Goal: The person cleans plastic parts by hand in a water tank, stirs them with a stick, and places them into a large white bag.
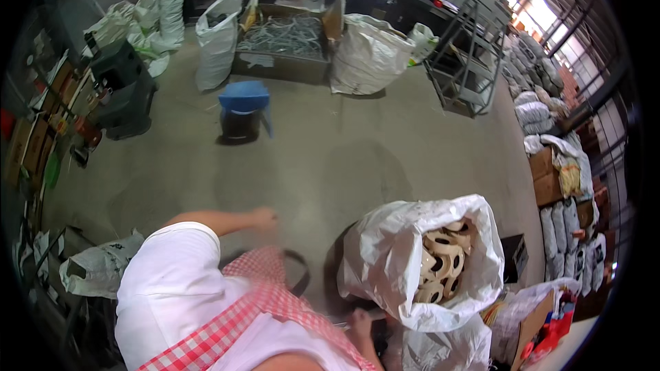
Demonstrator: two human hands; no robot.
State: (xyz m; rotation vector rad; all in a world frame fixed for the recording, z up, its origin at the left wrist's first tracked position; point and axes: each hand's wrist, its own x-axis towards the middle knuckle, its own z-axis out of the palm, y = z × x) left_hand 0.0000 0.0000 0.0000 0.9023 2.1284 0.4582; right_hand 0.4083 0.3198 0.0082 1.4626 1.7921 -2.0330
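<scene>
My left hand (265,218) is held out in front of me over the floor, its fingers curled in. It is slightly blurred, and whether anything is inside it does not show. Low in the picture, my right hand (361,326) is beside a large white woven sack (385,247). A dark thing (378,333) lies close to that hand; its kind and the fingers' grip are unclear. The sack stands with its mouth spread, showing several cream-coloured rounded parts (443,261) with dark holes. A red-and-white checked apron (268,282) hangs across my front.
A blue stool-like seat with a dark base (244,103) stands ahead. Behind it are a box of grey-green strips (282,36) and white sacks (375,51). A metal step ladder (467,62) is far right, a dark green step unit (124,89) left, and a cardboard carton (543,175) right.
</scene>
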